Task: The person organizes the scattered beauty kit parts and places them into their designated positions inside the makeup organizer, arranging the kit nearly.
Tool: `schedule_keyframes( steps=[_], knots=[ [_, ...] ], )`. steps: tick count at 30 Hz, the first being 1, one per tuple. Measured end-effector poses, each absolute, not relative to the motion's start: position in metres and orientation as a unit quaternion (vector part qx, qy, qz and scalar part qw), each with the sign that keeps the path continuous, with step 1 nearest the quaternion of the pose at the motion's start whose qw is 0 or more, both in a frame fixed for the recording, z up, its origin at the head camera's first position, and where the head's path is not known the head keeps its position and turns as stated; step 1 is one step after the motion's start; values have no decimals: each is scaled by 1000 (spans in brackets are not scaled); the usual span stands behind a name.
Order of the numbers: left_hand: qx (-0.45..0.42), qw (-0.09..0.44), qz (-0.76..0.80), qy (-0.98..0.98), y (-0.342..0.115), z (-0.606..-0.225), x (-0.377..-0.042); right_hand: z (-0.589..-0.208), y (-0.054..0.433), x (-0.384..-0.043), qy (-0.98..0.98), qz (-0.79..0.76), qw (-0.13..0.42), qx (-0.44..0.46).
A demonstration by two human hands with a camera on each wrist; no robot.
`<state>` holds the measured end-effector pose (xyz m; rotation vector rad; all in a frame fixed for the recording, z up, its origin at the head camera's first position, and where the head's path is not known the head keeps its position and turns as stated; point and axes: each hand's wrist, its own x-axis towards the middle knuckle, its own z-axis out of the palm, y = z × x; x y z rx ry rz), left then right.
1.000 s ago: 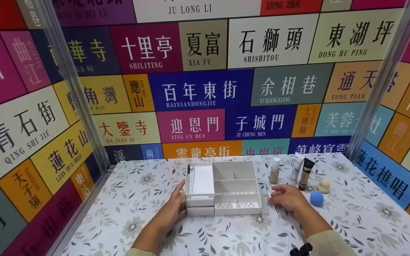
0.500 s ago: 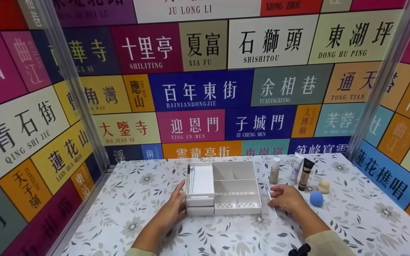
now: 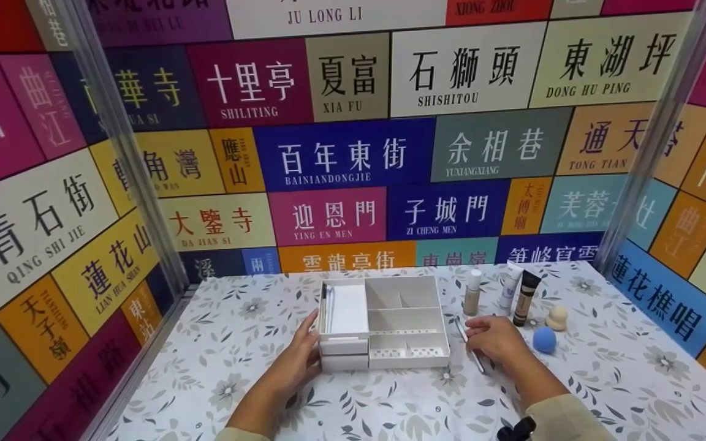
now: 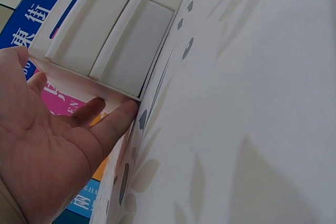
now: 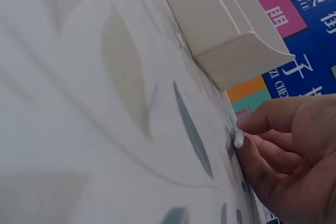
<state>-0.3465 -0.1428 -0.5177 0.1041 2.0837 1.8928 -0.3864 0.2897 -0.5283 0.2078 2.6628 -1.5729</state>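
A white desktop organizer (image 3: pixel 405 320) with open compartments and small drawers stands in the middle of the table. My left hand (image 3: pixel 296 352) is at its left side; in the left wrist view the fingertips touch the side wall by the drawer fronts (image 4: pixel 94 30). To the right of the organizer, my right hand (image 3: pixel 495 338) pinches a thin white stick (image 3: pixel 475 355) between thumb and fingers, low over the cloth. One white end of the stick (image 5: pixel 239 139) shows in the right wrist view; its kind is unclear. Slim sticks (image 3: pixel 328 309) lie in the organizer's left compartment.
Behind my right hand stand a small bottle (image 3: pixel 472 297), a white tube (image 3: pixel 510 291) and a black-capped tube (image 3: pixel 525 300). A cream sponge (image 3: pixel 556 319) and a blue sponge (image 3: pixel 544 339) lie at right. A floral cloth (image 3: pixel 206 392) covers the table; sign-patterned walls enclose it.
The stick in my right hand has turned slightly, its near end swinging a little to the right. My left hand and the organizer stay in place.
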Motion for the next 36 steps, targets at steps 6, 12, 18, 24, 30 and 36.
schedule_keyframes(
  steps=[6, 12, 18, 24, 30, 36],
  knots=[
    [33, 167, 664, 728, -143, -517, -347, -524, 289, -385, 825, -557, 19, 90],
    [35, 167, 663, 729, -144, -516, -346, -518, 286, -385, 772, -625, 55, 105],
    [51, 160, 669, 724, -143, -516, -344, -514, 284, -381, 734, -669, 77, 90],
    [79, 157, 683, 709, -144, -518, -343, -507, 280, -378, 720, -686, 73, 79],
    [69, 158, 680, 713, -144, -519, -344, -495, 272, -374, 711, -697, 62, 68],
    [64, 157, 678, 715, -144, -518, -344, -484, 263, -370, 700, -709, 57, 63]
  ],
)
